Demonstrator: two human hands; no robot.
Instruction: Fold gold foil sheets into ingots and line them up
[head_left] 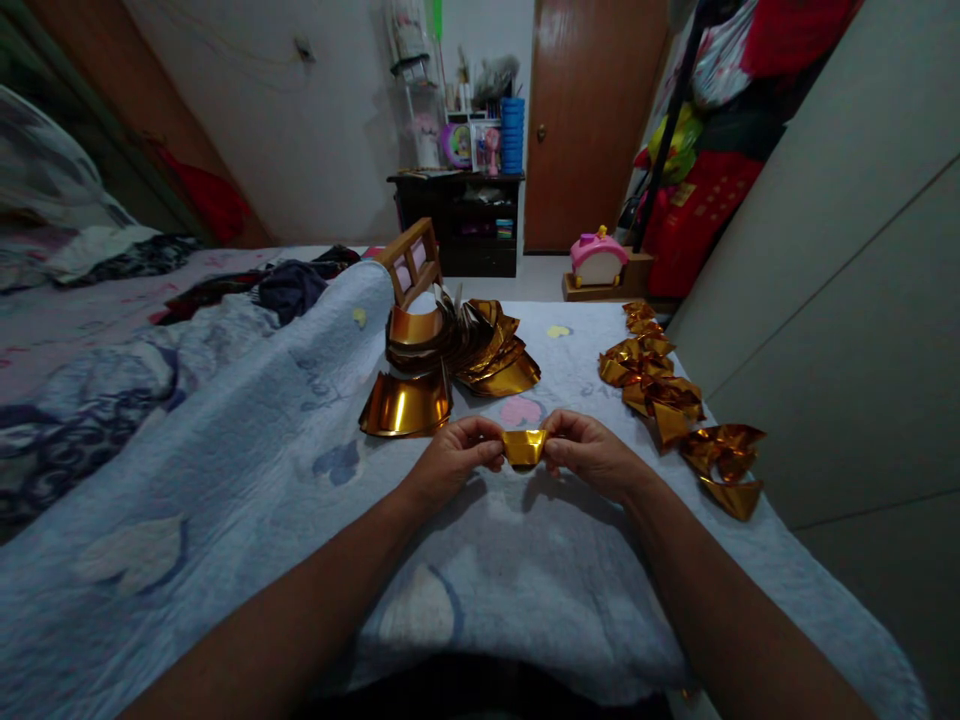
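Between my two hands is a small piece of folded gold foil paper (pixel 523 448), wider at the top than at the bottom. My left hand (pixel 466 447) pinches its left end with thumb and fingers. At its right end, my right hand (pixel 581 452) grips it the same way. Just beyond my left hand lies a stack of curved gold foil sheets (pixel 409 402). More foil sheets (pixel 499 365) fan out behind it. Along the right side of the bed, folded gold foil pieces (pixel 664 400) sit in a loose row, with others nearer me (pixel 726 465).
A pale blue quilt (pixel 330 560) with heart prints covers the surface under my hands. Beyond the foil stacks stands a small wooden frame (pixel 412 262). Rumpled clothes (pixel 289 285) lie to the left. A white cabinet (pixel 847 300) borders the right side.
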